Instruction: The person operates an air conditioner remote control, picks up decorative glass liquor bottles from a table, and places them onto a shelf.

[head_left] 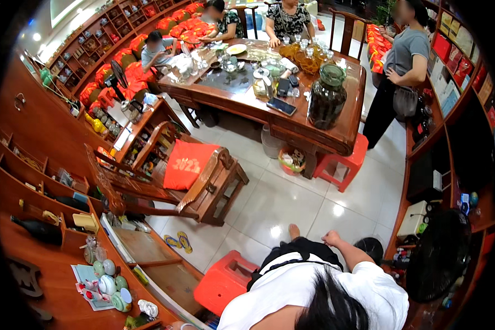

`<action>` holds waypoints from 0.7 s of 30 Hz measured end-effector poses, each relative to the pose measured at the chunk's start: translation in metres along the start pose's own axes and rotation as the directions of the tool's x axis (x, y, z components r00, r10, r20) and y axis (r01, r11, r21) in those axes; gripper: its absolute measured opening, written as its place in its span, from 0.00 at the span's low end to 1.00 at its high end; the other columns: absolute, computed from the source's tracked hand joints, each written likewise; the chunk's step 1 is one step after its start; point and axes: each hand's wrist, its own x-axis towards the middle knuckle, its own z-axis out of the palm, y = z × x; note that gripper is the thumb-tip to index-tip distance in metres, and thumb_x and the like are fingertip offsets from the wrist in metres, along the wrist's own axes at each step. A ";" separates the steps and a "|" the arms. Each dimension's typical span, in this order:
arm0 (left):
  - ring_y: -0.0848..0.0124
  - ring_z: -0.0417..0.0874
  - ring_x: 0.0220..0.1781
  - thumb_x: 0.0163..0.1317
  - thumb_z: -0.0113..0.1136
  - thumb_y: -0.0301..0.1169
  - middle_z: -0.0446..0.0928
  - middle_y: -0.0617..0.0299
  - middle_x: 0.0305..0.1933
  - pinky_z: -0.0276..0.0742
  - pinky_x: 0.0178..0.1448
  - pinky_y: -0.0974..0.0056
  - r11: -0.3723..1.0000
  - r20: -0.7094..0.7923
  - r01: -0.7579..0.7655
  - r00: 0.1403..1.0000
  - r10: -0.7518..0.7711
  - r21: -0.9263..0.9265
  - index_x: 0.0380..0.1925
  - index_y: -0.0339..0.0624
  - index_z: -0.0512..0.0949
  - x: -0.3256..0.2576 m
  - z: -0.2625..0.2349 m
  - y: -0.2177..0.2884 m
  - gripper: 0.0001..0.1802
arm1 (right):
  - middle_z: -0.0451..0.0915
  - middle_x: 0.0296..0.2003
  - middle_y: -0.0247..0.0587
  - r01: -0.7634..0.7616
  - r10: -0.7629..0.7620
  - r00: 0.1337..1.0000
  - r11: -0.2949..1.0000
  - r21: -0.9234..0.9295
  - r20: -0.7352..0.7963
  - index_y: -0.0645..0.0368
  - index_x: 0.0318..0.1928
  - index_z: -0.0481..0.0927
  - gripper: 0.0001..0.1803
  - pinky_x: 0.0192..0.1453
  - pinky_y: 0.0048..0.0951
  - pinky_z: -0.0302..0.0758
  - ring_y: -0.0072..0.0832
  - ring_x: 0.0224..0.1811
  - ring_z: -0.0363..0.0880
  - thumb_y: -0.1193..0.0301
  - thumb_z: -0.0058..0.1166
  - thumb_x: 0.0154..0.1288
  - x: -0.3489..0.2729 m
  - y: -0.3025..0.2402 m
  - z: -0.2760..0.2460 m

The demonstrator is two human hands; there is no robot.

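My right hand (331, 237) hangs beside my black-clad leg, over the pale tiled floor (275, 203). Its fingers look loosely curled, with nothing visible in them, and it touches no object. My left hand is out of view; the left arm drops behind my white shirt toward the lower edge. Close on my left stands a red plastic stool (225, 286). A dark round thing (370, 250) sits on the floor just right of my right hand.
A carved wooden chair (203, 192) with a red cushion (191, 165) stands ahead left. Beyond is a tea table (234, 96) bearing a large dark jar (327, 102). Flip-flops (179, 242) lie by the left cabinet. A black fan (439, 256) is at right; several people surround the table.
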 end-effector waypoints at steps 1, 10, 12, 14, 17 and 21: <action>0.59 0.75 0.30 0.46 0.51 0.30 0.75 0.46 0.32 0.71 0.34 0.57 1.000 -0.001 -0.008 1.000 0.008 -0.008 0.33 0.29 0.72 -0.011 0.001 0.006 0.16 | 0.78 0.18 0.41 0.023 -0.023 1.000 0.999 0.031 -0.009 0.66 0.25 0.79 0.11 0.19 0.25 0.74 0.24 0.16 0.75 0.68 0.54 0.48 0.011 -0.005 -0.006; 0.57 0.75 0.31 0.45 0.50 0.29 0.75 0.44 0.32 0.70 0.36 0.56 0.963 0.327 -0.103 0.927 0.184 -0.251 0.31 0.27 0.73 -0.127 0.084 0.081 0.15 | 0.78 0.20 0.41 0.014 0.036 0.987 0.950 0.311 -0.154 0.65 0.29 0.76 0.09 0.19 0.25 0.74 0.26 0.17 0.78 0.71 0.51 0.49 0.081 -0.033 -0.091; 0.56 0.75 0.31 0.45 0.50 0.28 0.75 0.43 0.32 0.70 0.36 0.56 0.939 0.458 -0.066 0.860 0.225 -0.338 0.30 0.26 0.73 -0.164 0.115 0.111 0.15 | 0.77 0.20 0.40 0.008 0.048 0.985 0.947 0.322 -0.168 0.65 0.29 0.76 0.08 0.18 0.25 0.73 0.26 0.17 0.77 0.72 0.51 0.49 0.096 -0.015 -0.107; 0.56 0.75 0.31 0.45 0.50 0.28 0.75 0.42 0.33 0.70 0.37 0.56 0.931 0.505 -0.146 0.807 0.307 -0.333 0.30 0.26 0.74 -0.205 0.139 0.135 0.14 | 0.77 0.20 0.40 0.004 0.057 0.982 0.945 0.327 -0.179 0.64 0.29 0.75 0.08 0.18 0.25 0.73 0.26 0.16 0.77 0.72 0.51 0.49 0.113 -0.007 -0.127; 0.60 0.73 0.33 0.46 0.48 0.26 0.75 0.47 0.31 0.71 0.37 0.59 0.901 0.472 -0.412 0.772 0.425 -0.138 0.29 0.26 0.72 -0.269 0.139 0.173 0.12 | 0.76 0.18 0.40 -0.074 0.163 0.962 0.928 0.365 -0.218 0.65 0.28 0.75 0.07 0.16 0.25 0.71 0.25 0.15 0.75 0.73 0.51 0.50 0.114 0.000 -0.147; 0.62 0.74 0.25 0.49 0.45 0.24 0.73 0.51 0.26 0.72 0.26 0.62 0.943 0.694 -0.077 0.658 0.293 -0.325 0.26 0.30 0.70 -0.314 0.208 0.193 0.07 | 0.75 0.19 0.41 -0.085 0.246 0.944 0.823 0.561 -0.218 0.65 0.33 0.74 0.09 0.13 0.25 0.69 0.26 0.13 0.73 0.74 0.50 0.51 0.122 0.010 -0.157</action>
